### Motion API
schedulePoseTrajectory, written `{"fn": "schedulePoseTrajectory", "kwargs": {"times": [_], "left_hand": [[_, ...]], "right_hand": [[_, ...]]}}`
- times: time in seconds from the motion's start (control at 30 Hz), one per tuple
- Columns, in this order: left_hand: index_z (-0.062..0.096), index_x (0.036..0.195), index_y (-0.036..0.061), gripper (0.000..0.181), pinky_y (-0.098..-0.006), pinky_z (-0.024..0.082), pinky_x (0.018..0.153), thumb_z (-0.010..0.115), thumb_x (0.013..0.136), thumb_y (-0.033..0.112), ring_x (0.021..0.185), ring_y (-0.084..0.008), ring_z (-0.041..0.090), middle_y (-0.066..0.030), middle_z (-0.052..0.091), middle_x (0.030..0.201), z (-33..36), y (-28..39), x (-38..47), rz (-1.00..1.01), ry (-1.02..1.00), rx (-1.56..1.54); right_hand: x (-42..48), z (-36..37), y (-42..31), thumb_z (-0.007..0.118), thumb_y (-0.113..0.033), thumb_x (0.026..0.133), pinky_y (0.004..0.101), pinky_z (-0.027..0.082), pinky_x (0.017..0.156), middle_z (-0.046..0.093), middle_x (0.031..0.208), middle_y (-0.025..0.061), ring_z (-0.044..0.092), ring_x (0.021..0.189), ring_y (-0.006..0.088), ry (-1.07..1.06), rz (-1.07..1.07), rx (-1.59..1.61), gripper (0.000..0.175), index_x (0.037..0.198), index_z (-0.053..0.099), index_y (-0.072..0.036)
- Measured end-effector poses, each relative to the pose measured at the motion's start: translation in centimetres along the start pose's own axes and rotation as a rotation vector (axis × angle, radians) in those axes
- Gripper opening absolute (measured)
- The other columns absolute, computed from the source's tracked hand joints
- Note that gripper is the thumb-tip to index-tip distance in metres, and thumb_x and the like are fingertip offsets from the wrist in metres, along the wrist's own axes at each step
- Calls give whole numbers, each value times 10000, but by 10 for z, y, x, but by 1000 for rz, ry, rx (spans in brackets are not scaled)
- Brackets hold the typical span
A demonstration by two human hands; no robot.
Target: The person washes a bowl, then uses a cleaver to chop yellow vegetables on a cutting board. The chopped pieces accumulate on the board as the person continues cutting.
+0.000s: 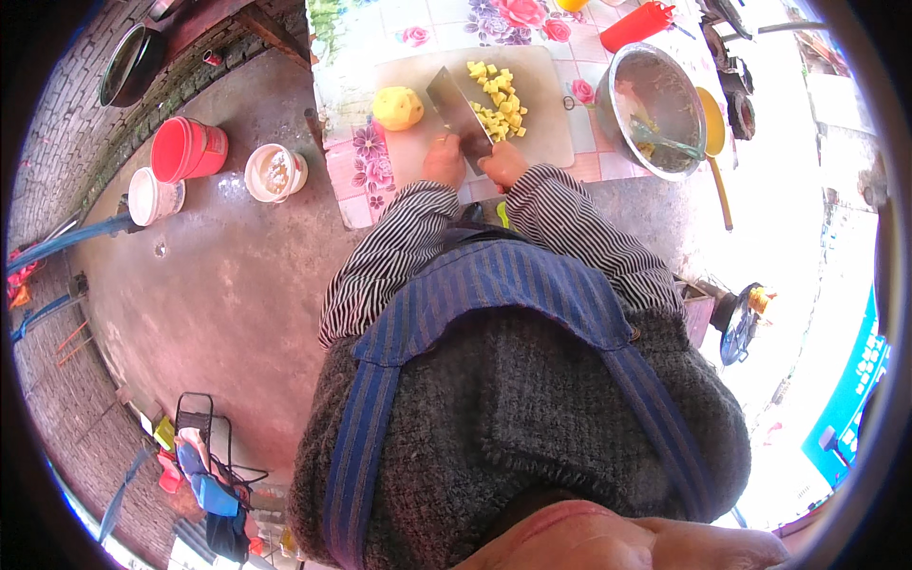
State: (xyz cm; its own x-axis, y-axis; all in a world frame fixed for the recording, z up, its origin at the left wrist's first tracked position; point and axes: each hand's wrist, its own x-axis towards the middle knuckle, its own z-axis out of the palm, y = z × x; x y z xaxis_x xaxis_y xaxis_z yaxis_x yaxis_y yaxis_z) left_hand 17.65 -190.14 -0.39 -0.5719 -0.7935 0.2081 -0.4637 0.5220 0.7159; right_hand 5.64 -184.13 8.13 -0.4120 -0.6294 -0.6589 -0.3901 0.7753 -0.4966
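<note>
My right hand (503, 165) is closed at the near end of a cleaver (456, 107); the handle is hidden in it. The wide blade slants away to the upper left over a pale cutting board (552, 107). My left hand (443, 161), fingers curled, is at the blade's left side near its lower end; whether it grips anything is hidden. Diced potato (504, 107) lies in a loose heap just right of the blade. On the board's left side rests a whole peeled potato (397, 108).
Right of the board stands a metal bowl (605, 107) with food remains and a greenish utensil (666, 141). Beside it is a yellow ladle (721, 189). A red squeeze bottle (636, 26) lies on the floral tablecloth (427, 21). Buckets (189, 149) stand on the floor at left.
</note>
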Motion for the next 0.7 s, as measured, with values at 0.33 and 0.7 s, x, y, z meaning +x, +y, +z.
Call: {"fn": "schedulePoseTrajectory", "kwargs": {"times": [0.33,0.7], "left_hand": [[549,978,29,193,-426,463,789,535,829,151,960,-345,544,-175,574,959,7,49,54,-41,160,-122],[615,972,60,275,-429,452,791,604,717,163,950,-347,544,-186,575,1070,-27,-5,85,163,296,173]], "right_hand": [[0,-43,4,571,-158,775,322,377,327,486,507,93,484,370,177,111,84,290,247,653,515,50],[-20,-47,11,607,-205,777,302,374,342,478,515,71,461,383,161,84,91,277,273,648,523,21]]}}
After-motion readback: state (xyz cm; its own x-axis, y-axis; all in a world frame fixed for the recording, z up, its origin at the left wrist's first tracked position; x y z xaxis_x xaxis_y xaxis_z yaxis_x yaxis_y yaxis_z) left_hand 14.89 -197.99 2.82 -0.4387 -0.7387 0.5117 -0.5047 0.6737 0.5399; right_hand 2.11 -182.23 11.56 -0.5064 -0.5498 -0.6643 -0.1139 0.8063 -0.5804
